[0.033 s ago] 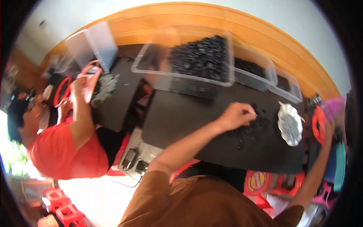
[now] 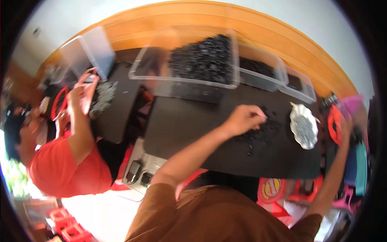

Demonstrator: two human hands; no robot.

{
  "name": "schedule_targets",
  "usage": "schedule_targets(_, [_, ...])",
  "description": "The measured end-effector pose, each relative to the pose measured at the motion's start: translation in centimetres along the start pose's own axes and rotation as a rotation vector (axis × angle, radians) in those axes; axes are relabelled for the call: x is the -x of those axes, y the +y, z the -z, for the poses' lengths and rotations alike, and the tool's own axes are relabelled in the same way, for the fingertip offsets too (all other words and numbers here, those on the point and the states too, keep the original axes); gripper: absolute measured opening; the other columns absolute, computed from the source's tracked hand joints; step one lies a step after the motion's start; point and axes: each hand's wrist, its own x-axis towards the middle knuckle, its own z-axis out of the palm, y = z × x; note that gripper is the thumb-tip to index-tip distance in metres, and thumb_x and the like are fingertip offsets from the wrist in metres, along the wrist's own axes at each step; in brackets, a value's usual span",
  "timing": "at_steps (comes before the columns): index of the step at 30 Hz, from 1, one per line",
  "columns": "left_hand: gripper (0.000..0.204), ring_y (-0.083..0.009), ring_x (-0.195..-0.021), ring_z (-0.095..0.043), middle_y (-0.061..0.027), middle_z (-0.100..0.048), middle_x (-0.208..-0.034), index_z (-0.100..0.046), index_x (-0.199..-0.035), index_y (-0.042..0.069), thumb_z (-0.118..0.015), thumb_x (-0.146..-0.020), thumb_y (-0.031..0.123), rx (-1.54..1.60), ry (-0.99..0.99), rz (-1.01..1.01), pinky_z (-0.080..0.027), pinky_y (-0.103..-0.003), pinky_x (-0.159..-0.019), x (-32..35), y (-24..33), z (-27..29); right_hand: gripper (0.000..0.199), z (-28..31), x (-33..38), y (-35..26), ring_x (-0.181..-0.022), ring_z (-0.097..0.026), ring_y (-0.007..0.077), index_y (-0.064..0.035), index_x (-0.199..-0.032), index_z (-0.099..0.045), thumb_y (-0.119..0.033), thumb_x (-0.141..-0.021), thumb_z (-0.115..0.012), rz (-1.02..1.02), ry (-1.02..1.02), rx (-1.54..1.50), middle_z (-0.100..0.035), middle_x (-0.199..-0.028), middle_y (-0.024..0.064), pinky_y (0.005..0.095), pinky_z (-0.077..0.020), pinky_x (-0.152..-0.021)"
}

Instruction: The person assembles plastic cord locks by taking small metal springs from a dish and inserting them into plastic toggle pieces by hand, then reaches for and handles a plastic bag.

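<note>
My left hand [image 2: 244,117] rests on the black table top [image 2: 193,129], fingers curled, fingertips at a scattered pile of small black pieces [image 2: 262,135]. Whether it pinches a piece is hidden. Just right of the pile sits a white scalloped dish [image 2: 303,126] with small dark pieces in it. My right hand [image 2: 344,127] reaches up at the far right, against a red round object [image 2: 333,120]; motion blur hides its grip.
Clear plastic bins stand along the table's far side, the big one [image 2: 189,60] heaped with black pieces [image 2: 205,56]. A person in a red shirt [image 2: 66,165] works at the left, a hand [image 2: 86,90] raised by a red item. Red crates [image 2: 64,228] sit on the floor.
</note>
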Motion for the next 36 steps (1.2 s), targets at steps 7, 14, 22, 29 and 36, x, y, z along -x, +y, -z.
schedule_targets(7, [0.011,-0.0063,-0.065,-0.057,-0.0011,-0.062,-0.076,-0.064,-0.092,0.001,-0.064,-0.091,0.013,0.100,0.062,0.121,-0.048,-0.021,-0.061,0.8,0.0,1.7,0.026,-24.4,18.4,-30.4,-0.062,-0.054,0.0038,-0.0088,-0.114,-0.063,-0.010,-0.088,-0.061,0.082,-0.550,-0.623,-0.062,-0.084,-0.0014,0.0173,-0.0435,-0.055])
schedule_targets(14, [0.013,-0.0071,-0.066,-0.057,-0.0024,-0.062,-0.078,-0.063,-0.092,0.001,-0.062,-0.093,0.014,0.024,0.022,0.158,-0.048,-0.022,-0.061,0.7,0.4,1.4,0.027,-29.8,23.0,-34.7,-0.065,-0.057,0.0050,-0.0049,-0.114,-0.063,-0.004,-0.088,-0.062,0.010,-0.753,-0.817,-0.061,-0.084,-0.0002,0.0181,-0.0454,-0.056])
schedule_targets(22, [0.013,-0.0082,-0.068,-0.058,-0.0032,-0.063,-0.080,-0.063,-0.095,0.001,-0.062,-0.093,0.014,0.064,0.042,0.192,-0.048,-0.022,-0.062,0.8,-0.2,1.5,0.003,-31.2,23.3,-34.6,-0.067,-0.056,0.0068,-0.0017,-0.091,-0.059,-0.005,-0.091,-0.059,0.020,-0.772,-0.791,-0.060,-0.080,0.0017,0.0218,-0.0475,-0.059])
schedule_targets(29, [0.016,-0.0109,-0.082,-0.063,-0.0039,-0.064,-0.091,-0.060,-0.106,0.002,-0.063,-0.091,0.007,0.354,0.183,0.207,-0.054,-0.024,-0.074,0.8,-0.6,0.9,0.005,-31.1,23.8,-33.9,-0.067,-0.058,0.0083,-0.0019,-0.089,-0.056,-0.006,-0.091,-0.060,0.027,-0.545,-0.932,-0.059,-0.080,0.0028,0.0228,-0.0487,-0.060])
schedule_targets(36, [0.022,-0.0105,-0.082,-0.063,-0.0049,-0.066,-0.092,-0.062,-0.109,0.002,-0.065,-0.088,0.003,0.324,0.232,0.077,-0.053,-0.023,-0.074,0.6,-1.4,0.6,0.007,-31.4,24.5,-34.4,-0.071,-0.060,0.0084,0.0000,-0.093,-0.058,-0.005,-0.090,-0.061,-0.071,-0.581,-0.957,-0.061,-0.083,0.0037,0.0213,-0.0492,-0.060])
